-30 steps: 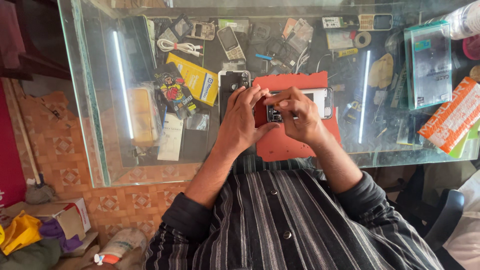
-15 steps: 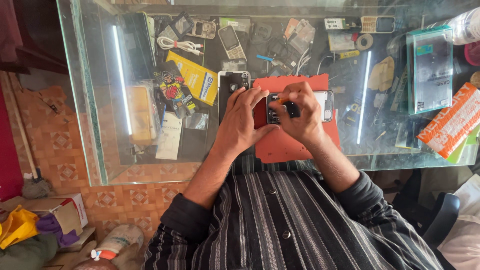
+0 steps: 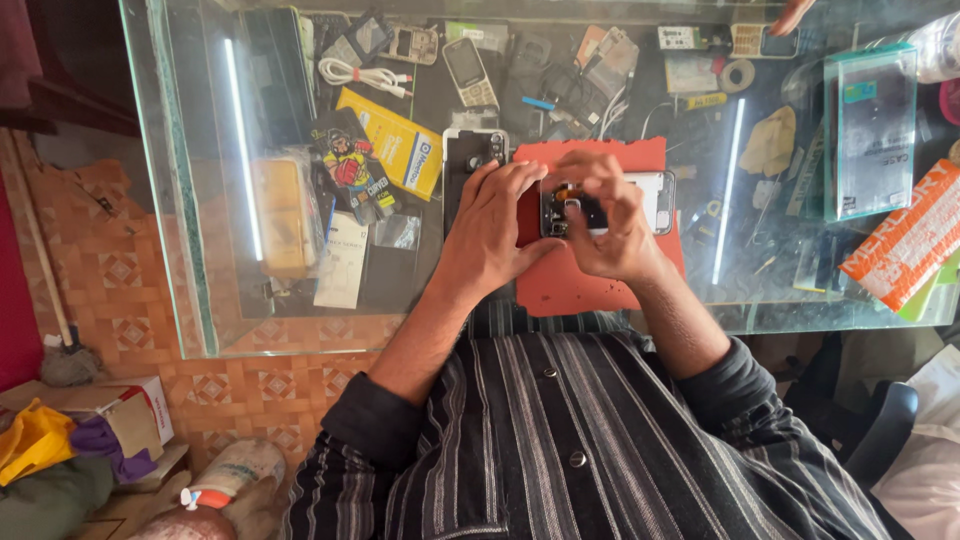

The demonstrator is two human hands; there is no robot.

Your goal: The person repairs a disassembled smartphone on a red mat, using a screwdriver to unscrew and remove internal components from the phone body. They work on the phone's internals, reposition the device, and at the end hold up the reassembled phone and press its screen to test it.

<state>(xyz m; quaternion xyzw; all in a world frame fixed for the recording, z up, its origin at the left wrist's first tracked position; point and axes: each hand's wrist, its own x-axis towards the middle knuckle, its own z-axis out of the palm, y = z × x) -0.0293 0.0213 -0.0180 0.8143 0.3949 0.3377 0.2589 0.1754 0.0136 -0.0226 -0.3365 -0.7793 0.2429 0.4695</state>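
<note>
Phone (image 3: 655,200), opened and white-edged, lying flat on red mat (image 3: 600,290) atop glass counter (image 3: 190,250), directly under both hands. Long axis running left to right across the view, one end projecting clear past the right hand, the other end covered by fingers. Exposed innards visible between the fingertips as a dark patch with an orange spot.

Left hand (image 3: 490,235): fingers extended and close together, tips resting on the near end of the phone, steadying it. No object seen enclosed in this hand.

Right hand (image 3: 615,235): fingers curled down over the exposed innards, thumb and forefinger drawn together in a pinch. Whether a small part or tool sits in that pinch cannot be told; fingers hide it. Nearer of the two hands to the exposed area.

Second phone (image 3: 470,160), dark, just beside the left hand, on the mat's left edge. Yellow box (image 3: 395,150) further left.
</note>
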